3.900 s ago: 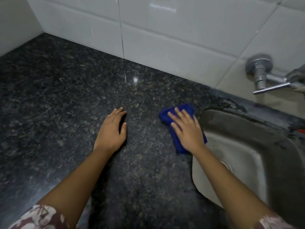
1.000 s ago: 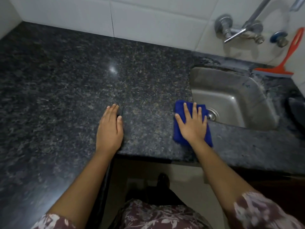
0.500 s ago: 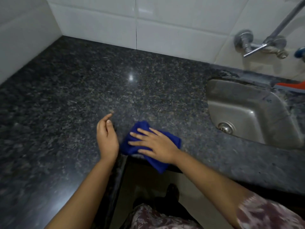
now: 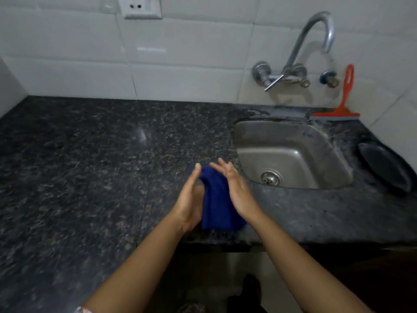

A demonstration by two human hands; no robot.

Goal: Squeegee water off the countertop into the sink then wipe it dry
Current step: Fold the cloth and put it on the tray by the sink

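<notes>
Palms face each other with a blue cloth (image 4: 214,199) pressed between them. The left hand (image 4: 190,199) has its fingers straight and pointing away from the body, flat against the cloth's left side. The right hand (image 4: 237,193) lies against the cloth's right side, its fingers also stretched out and slightly spread at the tips. Neither hand curls round the cloth; it is sandwiched between them and hangs down in a loose fold below the wrists. Hands and cloth are raised over the front part of the countertop (image 4: 90,166), just left of the sink (image 4: 282,136), and the cloth's lower edge hangs near the counter's front edge.

The countertop is dark speckled stone, with a faint shine near its middle. The steel sink is set into it on the right, its drain (image 4: 270,178) at the near end of the basin. A curved tap (image 4: 316,26) is fixed to the white tiled wall (image 4: 180,71) above the sink. A red squeegee (image 4: 345,93) leans against that wall behind the sink, blade down on the counter. A dark oval dish (image 4: 383,168) lies on the counter to the right of the sink. A wall socket (image 4: 142,6) shows at the top edge.
</notes>
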